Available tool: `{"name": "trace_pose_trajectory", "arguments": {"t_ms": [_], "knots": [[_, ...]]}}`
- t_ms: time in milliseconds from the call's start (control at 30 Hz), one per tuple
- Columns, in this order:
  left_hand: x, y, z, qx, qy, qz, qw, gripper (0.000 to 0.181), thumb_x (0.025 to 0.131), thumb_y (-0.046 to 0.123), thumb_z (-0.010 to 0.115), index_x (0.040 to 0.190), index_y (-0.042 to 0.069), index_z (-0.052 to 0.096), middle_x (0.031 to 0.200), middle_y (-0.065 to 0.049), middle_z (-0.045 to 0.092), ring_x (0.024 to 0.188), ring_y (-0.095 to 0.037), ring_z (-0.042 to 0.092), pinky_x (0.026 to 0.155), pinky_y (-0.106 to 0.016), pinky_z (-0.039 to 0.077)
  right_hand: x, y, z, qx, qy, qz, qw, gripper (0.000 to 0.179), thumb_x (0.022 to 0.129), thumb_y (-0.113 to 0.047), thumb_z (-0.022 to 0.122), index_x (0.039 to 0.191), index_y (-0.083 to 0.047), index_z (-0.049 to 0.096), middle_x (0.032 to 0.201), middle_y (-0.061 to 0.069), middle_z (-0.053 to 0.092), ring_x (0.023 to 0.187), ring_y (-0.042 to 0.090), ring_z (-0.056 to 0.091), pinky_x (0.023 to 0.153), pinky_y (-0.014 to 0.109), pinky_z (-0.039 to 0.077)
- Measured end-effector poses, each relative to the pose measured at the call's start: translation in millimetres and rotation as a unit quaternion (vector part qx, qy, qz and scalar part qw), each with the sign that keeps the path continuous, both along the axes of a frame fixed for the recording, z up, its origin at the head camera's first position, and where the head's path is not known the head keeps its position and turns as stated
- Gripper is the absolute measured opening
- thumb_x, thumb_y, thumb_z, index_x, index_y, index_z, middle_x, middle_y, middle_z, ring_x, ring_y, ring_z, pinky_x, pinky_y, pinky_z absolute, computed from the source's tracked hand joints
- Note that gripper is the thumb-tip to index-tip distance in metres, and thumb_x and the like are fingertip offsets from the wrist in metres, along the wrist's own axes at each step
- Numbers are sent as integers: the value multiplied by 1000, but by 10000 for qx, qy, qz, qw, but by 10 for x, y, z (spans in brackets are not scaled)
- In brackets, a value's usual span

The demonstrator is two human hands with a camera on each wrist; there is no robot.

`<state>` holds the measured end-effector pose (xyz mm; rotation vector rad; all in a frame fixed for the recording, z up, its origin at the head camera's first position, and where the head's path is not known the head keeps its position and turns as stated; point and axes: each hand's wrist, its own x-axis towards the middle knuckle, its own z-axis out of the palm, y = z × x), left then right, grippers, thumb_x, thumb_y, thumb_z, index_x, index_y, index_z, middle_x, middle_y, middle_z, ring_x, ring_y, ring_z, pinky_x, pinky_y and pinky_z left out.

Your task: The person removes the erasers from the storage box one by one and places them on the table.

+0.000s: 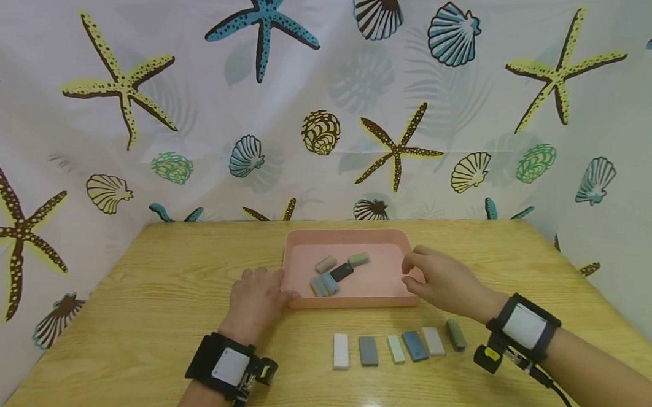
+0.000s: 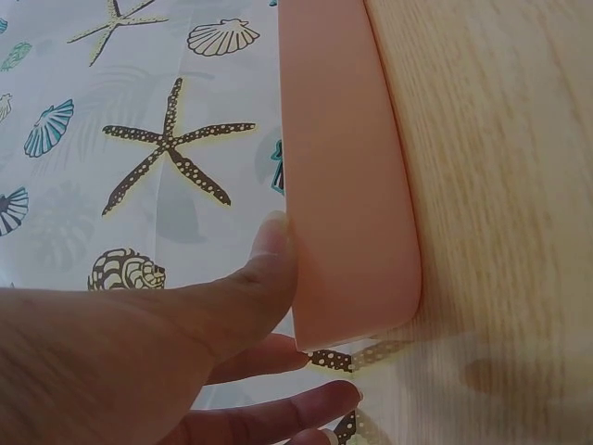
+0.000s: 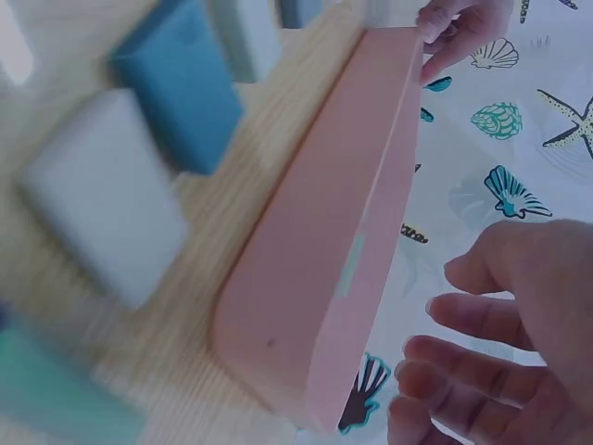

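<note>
A shallow pink tray (image 1: 376,299) lies on the table with several small blocks in it: beige (image 1: 325,264), dark (image 1: 341,272), green (image 1: 358,258) and light blue (image 1: 329,282). My left hand (image 1: 257,295) holds the tray's front left corner; in the left wrist view the thumb (image 2: 271,246) meets the rim, and the fingers lie past the tray's end. By the right wall, my right hand (image 1: 446,280) hovers with loosely bent fingers and nothing between them. In the right wrist view that hand (image 3: 510,324) appears apart from the tray wall.
In front of the tray, blocks stand in a row: white (image 1: 341,352), grey (image 1: 368,351), pale green (image 1: 396,349), blue (image 1: 415,346), light grey (image 1: 434,341) and dark green (image 1: 455,334). A patterned cloth (image 1: 286,115) hangs behind the wooden table (image 1: 177,294).
</note>
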<state>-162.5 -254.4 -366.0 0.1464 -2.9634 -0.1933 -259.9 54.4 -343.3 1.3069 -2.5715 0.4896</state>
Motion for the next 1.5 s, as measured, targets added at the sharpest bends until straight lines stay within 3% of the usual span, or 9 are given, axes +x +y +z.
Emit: {"name": "trace_pose_trajectory", "arguments": {"t_ms": [200,333,467,600,733,933,1233,1500], "knots": [[7,-40,0,-31,11,10,10000,44,78,43,69,105,10,64,85,-12,62,71,-26,50,56,-40,45,-176,-448,20,-91,-459,-227,9986,12,84,-21,66,83,-14,56,81,-1,55,68,13,48,61,30,43],[11,-44,8,-59,28,-7,10000,44,78,43,69,106,10,63,87,-12,63,73,-26,50,58,-40,45,-303,-724,-23,-57,-512,-435,9977,19,83,-27,66,79,-13,55,73,-1,54,64,15,47,58,31,41],[11,-24,12,111,17,26,9999,44,78,43,68,107,11,63,88,-12,62,75,-26,50,61,-41,45,-449,-920,-125,379,-586,-895,9935,30,83,-39,65,77,-11,54,62,-1,52,55,15,46,51,30,37],[5,3,7,270,-46,60,9996,44,79,43,68,108,11,64,89,-12,62,77,-26,49,63,-41,45,-531,-1012,-206,873,-962,-1220,9840,37,86,-44,59,85,-7,53,64,1,50,55,15,47,51,30,36],[9,12,15,245,-88,81,9996,45,78,43,69,110,12,63,89,-12,61,77,-26,49,63,-41,44,-550,-1045,-242,949,-1098,-1189,9822,39,90,-40,56,97,-2,50,67,4,50,57,17,48,55,31,37],[22,-13,25,50,89,43,9999,45,77,45,69,108,12,63,88,-13,62,75,-27,50,62,-41,46,-544,-1097,-267,732,-1250,-1191,9823,36,91,-33,55,102,0,48,70,5,52,59,18,48,56,32,39],[23,3,8,21,121,21,9999,45,78,44,69,108,11,63,89,-13,63,76,-27,51,63,-42,46,-560,-1106,-384,788,-1093,-1551,9787,30,90,-35,58,95,-7,48,72,3,54,59,16,50,49,34,38],[38,-12,18,-22,215,11,9998,45,77,44,69,106,11,64,87,-13,63,75,-27,51,62,-42,47,-552,-1118,-361,537,-956,-1377,9844,19,86,-24,60,83,-9,48,68,3,50,56,16,46,49,32,36]]}}
